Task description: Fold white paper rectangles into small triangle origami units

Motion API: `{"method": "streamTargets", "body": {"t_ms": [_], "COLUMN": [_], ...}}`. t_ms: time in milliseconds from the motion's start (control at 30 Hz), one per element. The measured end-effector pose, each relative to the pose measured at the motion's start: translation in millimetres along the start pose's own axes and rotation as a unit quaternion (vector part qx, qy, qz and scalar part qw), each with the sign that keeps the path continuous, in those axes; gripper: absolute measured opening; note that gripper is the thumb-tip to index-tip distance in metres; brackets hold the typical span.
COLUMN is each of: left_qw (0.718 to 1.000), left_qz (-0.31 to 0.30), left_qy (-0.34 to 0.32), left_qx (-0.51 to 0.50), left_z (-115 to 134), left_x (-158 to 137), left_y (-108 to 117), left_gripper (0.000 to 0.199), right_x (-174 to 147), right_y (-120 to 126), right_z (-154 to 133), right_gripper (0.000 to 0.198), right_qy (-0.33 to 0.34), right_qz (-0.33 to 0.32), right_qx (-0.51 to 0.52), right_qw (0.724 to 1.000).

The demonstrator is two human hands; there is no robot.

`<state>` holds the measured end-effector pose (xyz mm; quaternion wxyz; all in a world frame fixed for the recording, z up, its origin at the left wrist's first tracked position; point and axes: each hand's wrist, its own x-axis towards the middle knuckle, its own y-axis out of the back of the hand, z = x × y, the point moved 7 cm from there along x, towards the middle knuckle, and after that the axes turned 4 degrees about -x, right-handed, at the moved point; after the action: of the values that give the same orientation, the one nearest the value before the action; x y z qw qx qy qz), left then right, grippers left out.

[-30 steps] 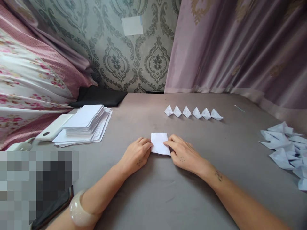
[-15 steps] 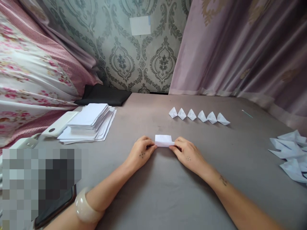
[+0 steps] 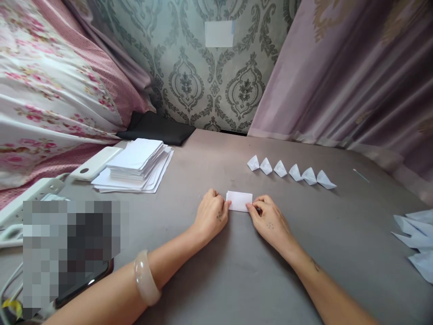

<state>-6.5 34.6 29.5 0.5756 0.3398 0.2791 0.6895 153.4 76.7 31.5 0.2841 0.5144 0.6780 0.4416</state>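
A small folded sheet of white paper (image 3: 240, 201) is held between my two hands, above the middle of the grey cloth surface (image 3: 243, 275). My left hand (image 3: 212, 215) pinches its left edge between thumb and curled fingers. At the opposite edge, my right hand (image 3: 269, 217) grips the lower right corner, thumb in front. A bangle circles my left forearm. Beyond my right hand, several small folded paper boats (image 3: 280, 169) stand in a slanting row.
To the left lies a stack of white paper (image 3: 135, 160), beside white power strips (image 3: 96, 163) and a dark folded cloth (image 3: 157, 128). A phone (image 3: 86, 282) is partly blurred out at lower left. More folded papers (image 3: 417, 234) lie at the right edge, and a thin stick (image 3: 361, 175) farther back.
The paper's front strip, separate before, no longer shows; its face now looks like one flat rectangle. My left hand has turned more upright at its edge. The whole view has shifted and tilted slightly.
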Motion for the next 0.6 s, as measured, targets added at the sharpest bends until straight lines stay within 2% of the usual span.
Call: {"method": "streamTargets", "body": {"t_ms": [167,367,600], "left_qw": [0.999,0.998,0.997], "left_qz": [0.006,-0.006,-0.009], "left_qy": [0.012,0.055,0.076], "left_qx": [0.030,0.005,-0.002], "left_z": [5,-3,-5], "left_x": [0,6,8], "left_y": [3,2,4], "left_gripper": [0.032,0.029,0.029], "right_x": [0,1,3], "right_y": [1,1,0], "right_z": [-3,-3,-1], "right_gripper": [0.034,0.033,0.032], "right_qy": [-0.024,-0.047,-0.041], "right_qz": [0.008,-0.003,0.001], "right_qx": [-0.027,-0.037,-0.031], "right_qw": [0.999,0.998,0.999]}}
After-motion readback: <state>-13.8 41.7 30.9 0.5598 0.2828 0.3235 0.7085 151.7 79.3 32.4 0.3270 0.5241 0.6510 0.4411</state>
